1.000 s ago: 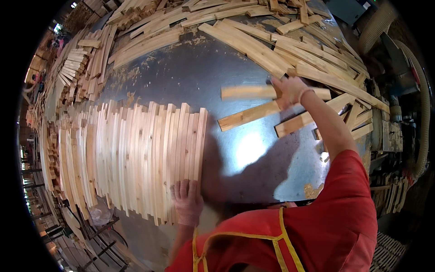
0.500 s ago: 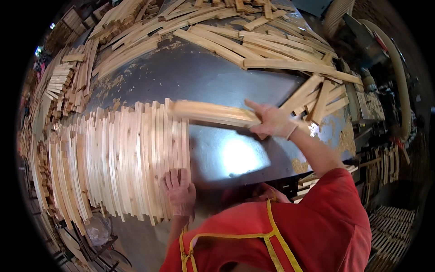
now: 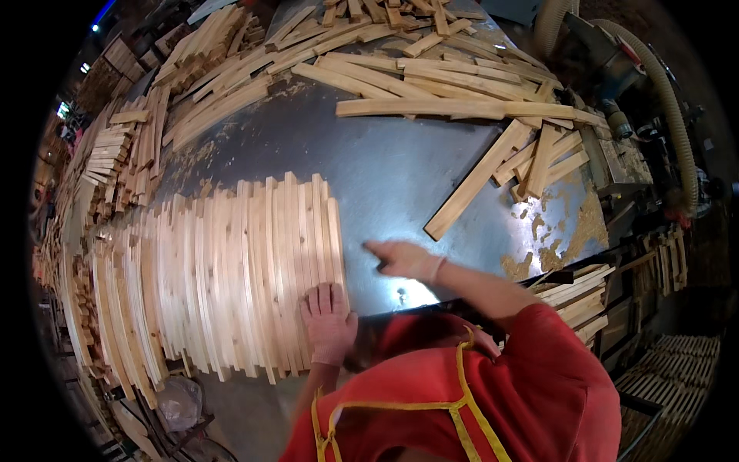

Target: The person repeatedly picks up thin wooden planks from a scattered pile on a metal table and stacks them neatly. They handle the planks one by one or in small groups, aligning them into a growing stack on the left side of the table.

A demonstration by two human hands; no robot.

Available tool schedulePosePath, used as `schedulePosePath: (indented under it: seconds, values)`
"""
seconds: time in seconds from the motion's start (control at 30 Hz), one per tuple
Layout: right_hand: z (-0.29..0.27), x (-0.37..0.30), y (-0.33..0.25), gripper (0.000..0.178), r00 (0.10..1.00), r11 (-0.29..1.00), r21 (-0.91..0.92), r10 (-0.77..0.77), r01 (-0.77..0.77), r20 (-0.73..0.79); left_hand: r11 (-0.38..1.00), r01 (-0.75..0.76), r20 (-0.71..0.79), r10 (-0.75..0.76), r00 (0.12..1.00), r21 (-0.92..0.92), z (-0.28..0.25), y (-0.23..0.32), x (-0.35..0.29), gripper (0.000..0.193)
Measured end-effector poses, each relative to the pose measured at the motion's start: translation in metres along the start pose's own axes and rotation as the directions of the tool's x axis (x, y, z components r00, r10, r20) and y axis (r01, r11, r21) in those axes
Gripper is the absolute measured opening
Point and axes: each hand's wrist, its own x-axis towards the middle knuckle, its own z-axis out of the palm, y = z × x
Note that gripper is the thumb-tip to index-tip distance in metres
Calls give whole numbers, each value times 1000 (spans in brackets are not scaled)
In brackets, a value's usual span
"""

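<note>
A wide row of pale wooden strips (image 3: pixel 223 277) lies side by side on the dark metal table (image 3: pixel 392 169), their ends uneven. My left hand (image 3: pixel 329 323), in a thin pinkish glove, rests flat with its fingers stretched over the near part of the row's right end. The outermost wooden strip (image 3: pixel 336 239) stands against the others there. To the right of the row, my right hand (image 3: pixel 404 259) is over bare metal, holding nothing. Its forefinger points left and the rest are partly curled. A single loose strip (image 3: pixel 469 189) slants beyond that hand.
Loose wooden strips (image 3: pixel 454 85) lie heaped across the table's far side. More timber is stacked at the left (image 3: pixel 108 154). Sawdust (image 3: pixel 577 231) covers the right corner. A ribbed hose (image 3: pixel 677 131) and machinery stand at the right, and wood (image 3: pixel 581 300) is piled below the edge.
My right hand has let go of the wooden strip it carried, now apparently at the row's right end, and has come nearer and left. My left hand stays on the row.
</note>
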Motion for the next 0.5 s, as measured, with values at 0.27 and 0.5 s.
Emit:
schedulePosePath:
  seconds: [0.27,0.5]
  values:
    - [-157,-28,111,53,960,524,-851,231,11,155,997,-8,20,10,1000,-77,-4,30,27,84]
    - [-192,78,99,70,956,749,-661,-158,-46,-246,957,-59,109,93,990,-283,8,104,105,89]
